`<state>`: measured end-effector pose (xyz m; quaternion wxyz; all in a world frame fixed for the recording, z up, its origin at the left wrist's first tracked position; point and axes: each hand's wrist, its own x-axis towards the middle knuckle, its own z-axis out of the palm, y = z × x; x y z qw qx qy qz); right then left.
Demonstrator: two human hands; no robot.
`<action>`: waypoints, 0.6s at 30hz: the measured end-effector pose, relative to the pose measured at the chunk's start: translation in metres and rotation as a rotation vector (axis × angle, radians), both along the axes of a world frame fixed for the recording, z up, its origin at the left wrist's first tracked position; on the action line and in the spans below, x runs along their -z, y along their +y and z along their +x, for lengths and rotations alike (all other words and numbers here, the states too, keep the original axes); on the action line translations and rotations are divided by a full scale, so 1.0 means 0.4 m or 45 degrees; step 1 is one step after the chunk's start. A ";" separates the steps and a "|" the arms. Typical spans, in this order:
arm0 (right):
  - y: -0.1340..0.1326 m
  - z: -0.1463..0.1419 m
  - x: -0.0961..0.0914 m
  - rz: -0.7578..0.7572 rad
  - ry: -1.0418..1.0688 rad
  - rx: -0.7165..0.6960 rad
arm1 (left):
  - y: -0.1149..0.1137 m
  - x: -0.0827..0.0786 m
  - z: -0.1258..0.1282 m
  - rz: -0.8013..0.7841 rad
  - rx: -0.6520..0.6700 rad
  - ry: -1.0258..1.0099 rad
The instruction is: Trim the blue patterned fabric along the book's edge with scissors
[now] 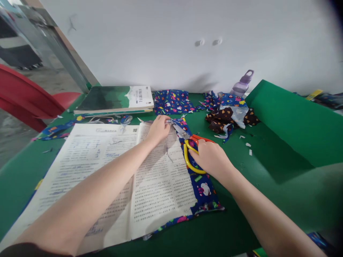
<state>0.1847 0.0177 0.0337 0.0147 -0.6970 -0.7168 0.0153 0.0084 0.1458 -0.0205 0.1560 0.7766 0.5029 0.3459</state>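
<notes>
My right hand (211, 157) is wrapped around the red and yellow handles of a pair of scissors (190, 167). The blades point up and left, at the top right corner of an open printed book (163, 185). Under the book lies blue patterned fabric (205, 189), showing along the right and bottom edges. With fingers bent together, my left hand (158, 128) pinches the fabric's far edge beside the blade tips; its exact grip is partly hidden. Dark thread-like bits lie on the pages.
Stacked books (112, 100) lie at the back left, beside a blue patterned fabric piece (173, 101). Crumpled fabric scraps (227, 114) and a purple bottle (241, 85) stand further right. A green panel (289, 125) rises on the right. A red chair (24, 92) stands left.
</notes>
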 end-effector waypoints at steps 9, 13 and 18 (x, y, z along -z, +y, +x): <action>0.023 0.027 0.005 0.093 0.187 0.105 | -0.003 -0.002 -0.001 0.002 -0.005 0.003; 0.041 0.050 0.003 0.108 0.392 0.165 | -0.003 -0.002 -0.001 0.023 0.012 0.038; 0.063 0.084 0.018 0.110 0.680 0.259 | -0.008 -0.003 -0.002 0.100 0.091 0.109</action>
